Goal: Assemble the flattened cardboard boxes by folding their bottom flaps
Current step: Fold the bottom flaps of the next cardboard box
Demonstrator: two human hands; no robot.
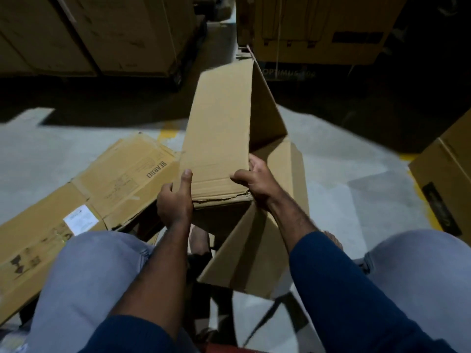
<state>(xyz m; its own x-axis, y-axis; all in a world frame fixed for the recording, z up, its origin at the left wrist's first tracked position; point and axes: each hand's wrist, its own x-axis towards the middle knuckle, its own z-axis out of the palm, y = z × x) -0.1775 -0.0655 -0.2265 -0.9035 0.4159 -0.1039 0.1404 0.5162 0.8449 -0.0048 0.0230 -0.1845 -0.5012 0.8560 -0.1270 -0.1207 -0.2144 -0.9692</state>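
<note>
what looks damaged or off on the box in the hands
The cardboard box gripped by the left hand and right hand has a ragged tear along its near edge, between the two hands; the cardboard there is split and frayed rather than a clean fold.

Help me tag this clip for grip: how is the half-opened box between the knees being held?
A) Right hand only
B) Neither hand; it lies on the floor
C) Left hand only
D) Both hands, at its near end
D: the left hand and the right hand each grip the near end of the box, thumbs on its top panel.
</note>
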